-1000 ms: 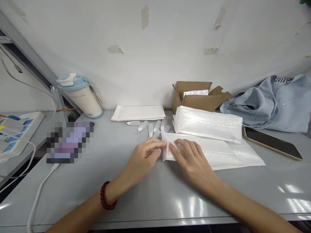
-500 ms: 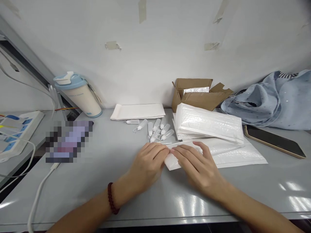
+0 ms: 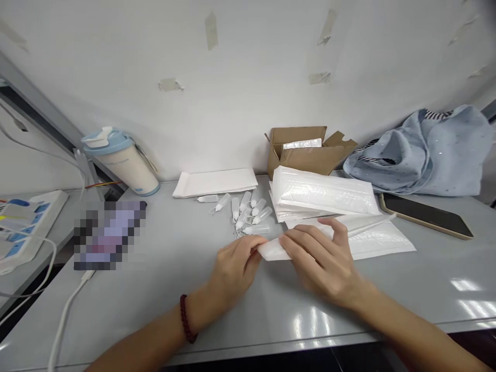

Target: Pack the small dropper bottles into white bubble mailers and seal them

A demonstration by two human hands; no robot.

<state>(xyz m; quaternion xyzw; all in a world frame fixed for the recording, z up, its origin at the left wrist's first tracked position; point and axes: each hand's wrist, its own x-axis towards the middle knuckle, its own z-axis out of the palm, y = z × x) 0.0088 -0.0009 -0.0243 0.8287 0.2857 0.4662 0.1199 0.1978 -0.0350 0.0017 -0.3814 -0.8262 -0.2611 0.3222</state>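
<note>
Cream and blue, a lidded tumbler (image 3: pixel 132 170) (its contents hidden from view) stood farthest left of the containers. Next lay a flat white mailer (image 3: pixel 217 183). The left hand (image 3: pixel 234 266) pinched the left end of a white padded envelope (image 3: pixel 271 251), just in front of small translucent bottles (image 3: pixel 258 208). Farther back, an open cardboard box (image 3: pixel 302 161) held a shiny white packet (image 3: pixel 303 144). The right hand (image 3: pixel 325 261) lay across the envelope; whether it gripped, one could not tell. Rightmost slumped a blue cloth bag (image 3: pixel 430 150).

I seem to be in an office or workroom: grey bench (image 3: pixel 163 258), bubble mailers (image 3: pixel 325 192), cardboard box (image 3: pixel 300 160), tape-marked white wall (image 3: pixel 248 93).
</note>
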